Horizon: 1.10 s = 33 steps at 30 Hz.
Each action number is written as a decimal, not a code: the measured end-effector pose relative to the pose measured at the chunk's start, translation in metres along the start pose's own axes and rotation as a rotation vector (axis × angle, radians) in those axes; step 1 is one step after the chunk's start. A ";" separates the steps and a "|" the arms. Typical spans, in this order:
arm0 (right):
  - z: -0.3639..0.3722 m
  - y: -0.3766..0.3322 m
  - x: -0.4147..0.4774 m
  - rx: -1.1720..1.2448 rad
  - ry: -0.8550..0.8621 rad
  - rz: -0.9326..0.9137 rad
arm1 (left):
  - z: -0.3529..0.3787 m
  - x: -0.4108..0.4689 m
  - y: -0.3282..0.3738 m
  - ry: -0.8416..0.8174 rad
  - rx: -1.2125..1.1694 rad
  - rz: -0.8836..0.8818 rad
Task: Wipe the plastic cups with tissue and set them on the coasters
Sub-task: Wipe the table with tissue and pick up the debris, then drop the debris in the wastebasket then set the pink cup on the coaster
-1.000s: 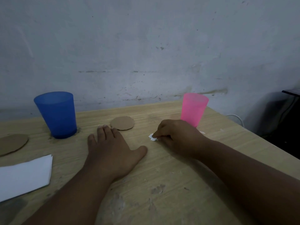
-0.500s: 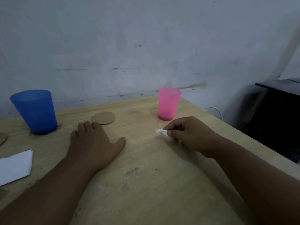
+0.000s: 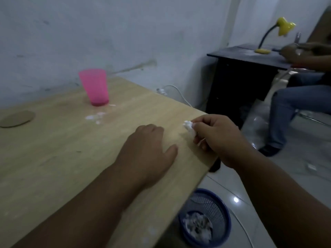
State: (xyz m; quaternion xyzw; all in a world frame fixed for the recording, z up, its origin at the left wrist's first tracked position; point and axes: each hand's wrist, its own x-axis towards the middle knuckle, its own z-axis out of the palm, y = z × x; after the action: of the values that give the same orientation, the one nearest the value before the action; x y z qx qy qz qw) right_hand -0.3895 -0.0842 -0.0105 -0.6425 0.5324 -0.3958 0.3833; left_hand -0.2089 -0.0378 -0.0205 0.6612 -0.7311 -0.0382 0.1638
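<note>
My right hand (image 3: pixel 216 138) covers most of the tissue wad (image 3: pixel 188 127); the table (image 3: pixel 71 158) hides part of the blue basket (image 3: pixel 224 213).

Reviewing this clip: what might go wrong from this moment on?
The right hand pinches a tissue wad over the table edge; released here, it may miss the blue basket below.
White scraps lie near the pink cup and may get left.
That cup stands on bare table, apart from the coaster, so placement could be skipped.

A blue basket (image 3: pixel 215 205) is sitting on the floor right below the grip, and a yellow lamp (image 3: pixel 284 26) is standing on the dark desk (image 3: pixel 232 77) well beyond it.
</note>
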 end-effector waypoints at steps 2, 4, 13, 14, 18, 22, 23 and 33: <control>-0.020 0.014 -0.016 0.086 0.083 0.018 | 0.013 0.002 0.032 -0.059 -0.026 0.067; -0.038 0.033 -0.030 0.173 0.174 0.063 | 0.024 0.005 0.053 -0.107 -0.009 0.094; -0.052 0.115 -0.055 0.184 0.316 0.233 | 0.041 0.008 0.066 -0.048 0.035 0.116; -0.051 0.123 -0.053 0.199 0.339 0.260 | 0.042 0.009 0.067 -0.049 0.049 0.115; -0.051 0.148 -0.050 0.186 0.408 0.320 | 0.043 0.011 0.072 -0.071 0.083 0.103; -0.050 0.150 -0.055 0.159 0.459 0.262 | 0.044 0.011 0.068 -0.066 0.072 0.114; -0.050 0.142 -0.054 0.119 0.482 0.201 | 0.044 0.011 0.069 -0.057 0.060 0.119; 0.024 -0.013 0.020 -0.269 0.099 -0.382 | 0.010 0.017 0.008 0.256 -0.362 -0.219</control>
State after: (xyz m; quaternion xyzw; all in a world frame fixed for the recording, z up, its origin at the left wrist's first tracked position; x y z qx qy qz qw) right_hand -0.3601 -0.1001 -0.0055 -0.7568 0.4672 -0.4177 0.1857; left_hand -0.2202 -0.0548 -0.0245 0.6957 -0.6098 -0.1019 0.3657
